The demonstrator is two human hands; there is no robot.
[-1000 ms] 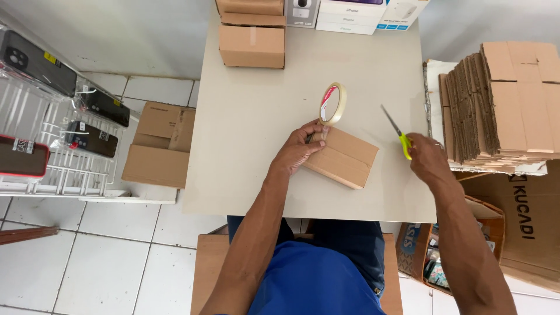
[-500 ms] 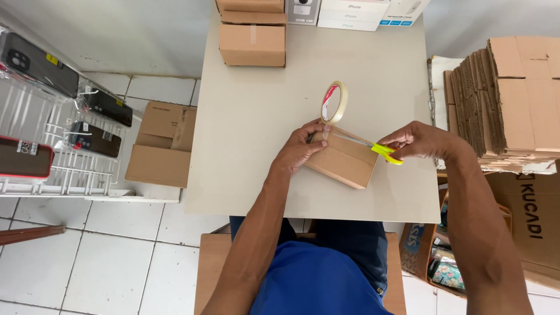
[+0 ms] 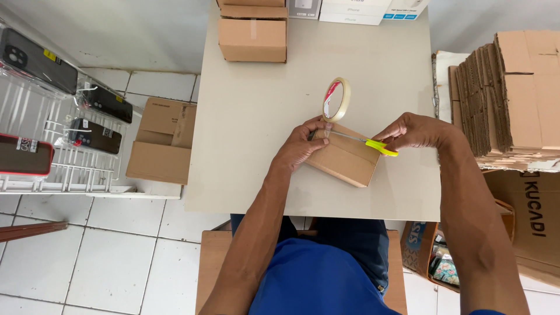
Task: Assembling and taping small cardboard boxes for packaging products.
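Hands meet over the box [image 3: 344,158] at the table's [image 3: 251,128] near edge: left hand [image 3: 300,146] pinning it beside the upright tape roll [image 3: 336,99], right hand [image 3: 411,130] gripping scissors [image 3: 364,142]. Looks light, stiff cardboard; hold its sides.

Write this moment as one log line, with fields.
left hand: holds small cardboard box and tape roll | right hand: scissors at tape | surface: table

brown box [image 3: 344,160], yellow-handled scissors [image 3: 379,146], clear tape roll [image 3: 336,99]

Matt cardboard box [image 3: 345,160]; glossy clear tape roll [image 3: 336,99]; smooth tabletop [image 3: 256,128].
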